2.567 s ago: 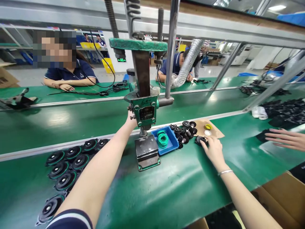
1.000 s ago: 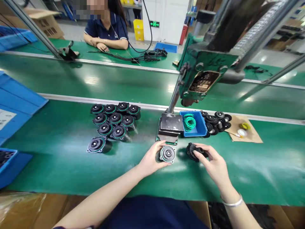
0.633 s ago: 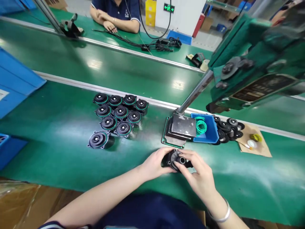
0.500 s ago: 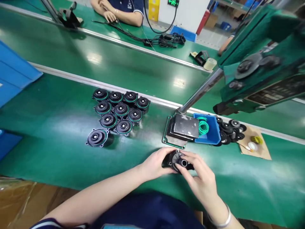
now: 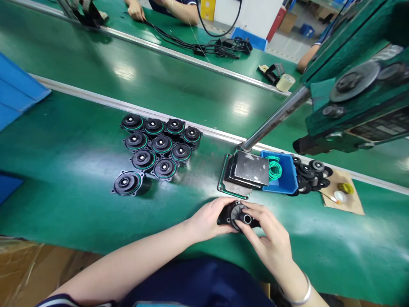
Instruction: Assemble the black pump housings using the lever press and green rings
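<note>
In front of my body, a black flanged pump housing (image 5: 225,216) is gripped in my left hand (image 5: 207,219), with the thumb and fingers around its side. A black round rotor (image 5: 246,218) with a protruding, light-rimmed hub lies against the housing's open face. My right hand (image 5: 269,230) pinches this rotor between thumb and fingers; whether it is seated in the housing I cannot tell. To the left stand several assembled black housings (image 5: 162,145) with green sealing rings around their discs. One such housing (image 5: 127,182) sits a little nearer to me than the others.
A green press (image 5: 354,89) on a steel column (image 5: 277,117) overhangs the right side. Beside its metal block (image 5: 249,168) are a blue bin (image 5: 287,175) with green rings (image 5: 275,168), loose black rotors (image 5: 308,172) and cardboard (image 5: 345,202). A co-worker's hand (image 5: 136,10) is across the bench.
The view has shifted slightly. Both my hands keep the same hold on the housing and rotor. Across the bench, the co-worker's hands have moved apart, one now near the cables.
</note>
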### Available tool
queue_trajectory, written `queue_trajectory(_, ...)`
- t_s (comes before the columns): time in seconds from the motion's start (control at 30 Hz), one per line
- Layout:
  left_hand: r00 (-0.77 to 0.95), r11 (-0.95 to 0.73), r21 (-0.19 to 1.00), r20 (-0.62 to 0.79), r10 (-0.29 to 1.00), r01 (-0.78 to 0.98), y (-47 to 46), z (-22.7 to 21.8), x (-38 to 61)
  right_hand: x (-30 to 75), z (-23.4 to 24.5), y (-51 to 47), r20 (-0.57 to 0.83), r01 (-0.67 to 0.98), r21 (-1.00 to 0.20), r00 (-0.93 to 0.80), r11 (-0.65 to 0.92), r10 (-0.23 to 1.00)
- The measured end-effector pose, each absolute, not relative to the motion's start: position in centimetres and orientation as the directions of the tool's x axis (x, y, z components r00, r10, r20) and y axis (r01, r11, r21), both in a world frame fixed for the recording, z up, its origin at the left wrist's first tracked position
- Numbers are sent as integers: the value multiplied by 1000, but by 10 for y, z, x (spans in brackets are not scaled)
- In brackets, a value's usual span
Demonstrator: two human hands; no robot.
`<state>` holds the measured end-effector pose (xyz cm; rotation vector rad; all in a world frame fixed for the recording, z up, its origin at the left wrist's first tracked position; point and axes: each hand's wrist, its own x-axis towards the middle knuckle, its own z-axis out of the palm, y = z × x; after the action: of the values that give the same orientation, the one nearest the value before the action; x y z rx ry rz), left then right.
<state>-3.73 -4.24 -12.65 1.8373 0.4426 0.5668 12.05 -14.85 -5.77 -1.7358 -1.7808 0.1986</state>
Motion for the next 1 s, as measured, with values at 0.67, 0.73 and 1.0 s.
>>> queue_trajectory(0.67,738,-652,754,480,474,-71,-29,-86,-33,155,9,-142,298,796,-604,189,31,936)
queue_trajectory(0.73,716,-661,747,500,487,-71,-12,-56,-28,176,67,-135,569,790,-606,351,90,744)
queue_trajectory(1.0,745,-511,859,324,582,25,40,-11,34,225,274,-23,686,594,-695,379,405,621)
